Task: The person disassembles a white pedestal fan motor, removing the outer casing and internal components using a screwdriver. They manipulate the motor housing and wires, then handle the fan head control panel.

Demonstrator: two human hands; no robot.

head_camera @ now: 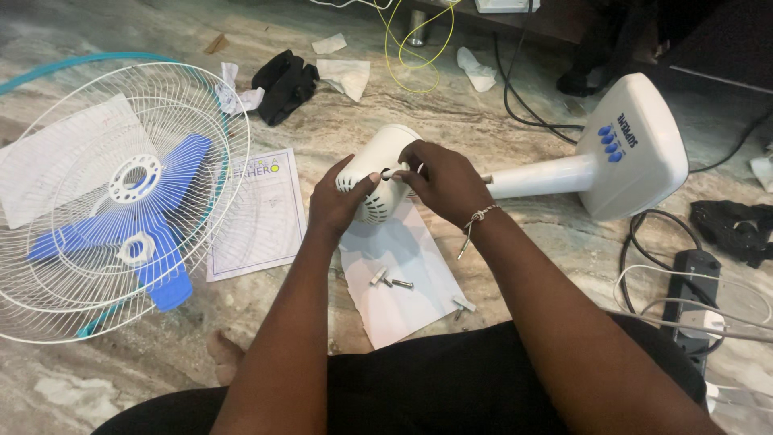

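Observation:
A white fan motor housing (378,165) lies on its side on the floor, joined by a white stem to a white base (636,145) with blue buttons. My left hand (338,197) cups the housing's left side, thumb on its vented shell. My right hand (443,177) rests on top, fingertips pinched at a small part on the housing; what they grip is hidden. Below my hands lies a white paper sheet (403,266) with several small screws (392,279) on it.
White wire fan guards (48,274) with a blue three-bladed propeller (129,221) lie at the left. A printed sheet (262,213), a black cloth (283,84), crumpled tissues, a yellow cable (415,48), black cables and a power strip (696,298) surround the work area.

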